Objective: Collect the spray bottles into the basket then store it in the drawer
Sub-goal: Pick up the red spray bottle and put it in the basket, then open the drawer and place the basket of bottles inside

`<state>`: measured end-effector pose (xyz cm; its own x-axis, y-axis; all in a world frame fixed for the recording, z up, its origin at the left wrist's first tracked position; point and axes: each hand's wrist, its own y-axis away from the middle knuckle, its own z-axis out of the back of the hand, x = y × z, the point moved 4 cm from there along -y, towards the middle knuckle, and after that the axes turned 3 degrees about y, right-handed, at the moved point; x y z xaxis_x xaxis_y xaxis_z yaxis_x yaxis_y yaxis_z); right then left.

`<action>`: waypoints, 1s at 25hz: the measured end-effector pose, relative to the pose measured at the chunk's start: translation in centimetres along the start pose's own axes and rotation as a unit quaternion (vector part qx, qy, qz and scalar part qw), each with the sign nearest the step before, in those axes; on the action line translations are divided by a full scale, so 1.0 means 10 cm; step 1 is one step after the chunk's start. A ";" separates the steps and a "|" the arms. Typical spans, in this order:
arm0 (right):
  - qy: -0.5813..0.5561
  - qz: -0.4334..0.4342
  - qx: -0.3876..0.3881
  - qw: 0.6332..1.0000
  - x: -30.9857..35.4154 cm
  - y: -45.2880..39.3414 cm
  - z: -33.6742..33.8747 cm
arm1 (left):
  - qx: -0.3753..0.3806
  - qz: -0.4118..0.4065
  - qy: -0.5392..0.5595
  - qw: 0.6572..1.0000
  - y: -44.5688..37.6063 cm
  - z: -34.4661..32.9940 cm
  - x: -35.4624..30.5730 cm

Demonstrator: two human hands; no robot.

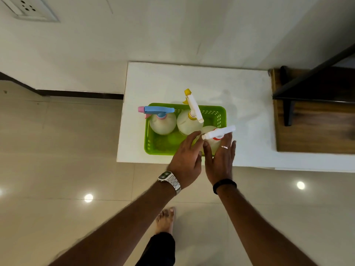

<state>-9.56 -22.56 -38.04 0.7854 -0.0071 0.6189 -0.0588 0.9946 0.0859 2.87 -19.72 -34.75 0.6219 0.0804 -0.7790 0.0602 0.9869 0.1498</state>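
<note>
A green plastic basket (153, 146) sits on a white table top (192, 81). Three translucent spray bottles stand upright in it: one with a blue and pink trigger head (162, 122) at the left, one with a white and yellow head (189, 121) in the middle, one with a white and red head (219, 133) at the front right corner. My left hand (187, 158) hovers over the basket's near edge, fingers spread, holding nothing. My right hand (221, 160) is flat and open beside the red-headed bottle, fingers reaching past it; whether they touch it I cannot tell.
A dark wooden shelf unit (315, 120) adjoins the table on the right. A wall with a black skirting (76, 93) runs behind. The glossy tiled floor (57, 150) lies in front and to the left, with my bare foot (166, 219) on it.
</note>
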 end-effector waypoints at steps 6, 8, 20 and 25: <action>0.116 0.018 -0.004 0.993 -0.18 -0.01 -0.10 | 0.015 -0.014 -0.041 0.999 0.01 -0.15 0.15; 0.127 0.009 0.007 0.992 -0.20 -0.01 -0.12 | 0.016 -0.020 -0.045 0.999 0.03 -0.17 0.17; 0.122 -0.102 0.047 0.986 -0.75 0.80 0.01 | -0.234 0.349 0.036 0.907 1.30 0.32 1.43; 0.245 -0.145 0.262 0.922 -1.31 1.34 -0.23 | -0.280 0.465 0.256 0.800 1.30 0.40 2.36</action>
<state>-19.24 -8.95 -46.80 0.9916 -0.0888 0.0939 0.0089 0.7714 0.6363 21.46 -5.56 -48.78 -0.2161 0.7205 -0.6589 -0.6912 0.3637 0.6245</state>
